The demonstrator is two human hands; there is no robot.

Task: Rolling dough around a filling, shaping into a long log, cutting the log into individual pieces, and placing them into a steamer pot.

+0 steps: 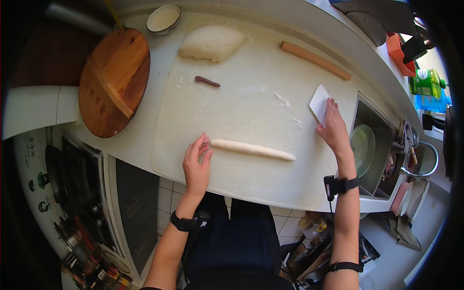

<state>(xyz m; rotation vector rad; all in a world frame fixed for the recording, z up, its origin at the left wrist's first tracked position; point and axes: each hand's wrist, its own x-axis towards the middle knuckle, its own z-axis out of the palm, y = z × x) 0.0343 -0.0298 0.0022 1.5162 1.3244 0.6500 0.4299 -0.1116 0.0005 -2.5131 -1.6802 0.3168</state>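
Observation:
A long roll of pale dough (253, 149) lies on the light work mat near its front edge. My left hand (197, 163) is beside the roll's left end, fingers slightly curled, holding nothing. At the right of the mat, my right hand (331, 125) is on a white dough scraper (319, 103), with the thumb at its near edge and the fingers over it. A large mound of dough (213, 42) rests at the back left, and a short dark purple-brown strip (207, 81) lies in front of it. A wooden rolling pin (315, 60) lies at the back right.
A round wooden board or lid (116, 83) with a crossbar stands at the left. A bowl of white powder (164, 19) is at the back left. The sink (377, 145), holding a translucent round basin (362, 150), is at the right. Green and blue bottles stand beyond it.

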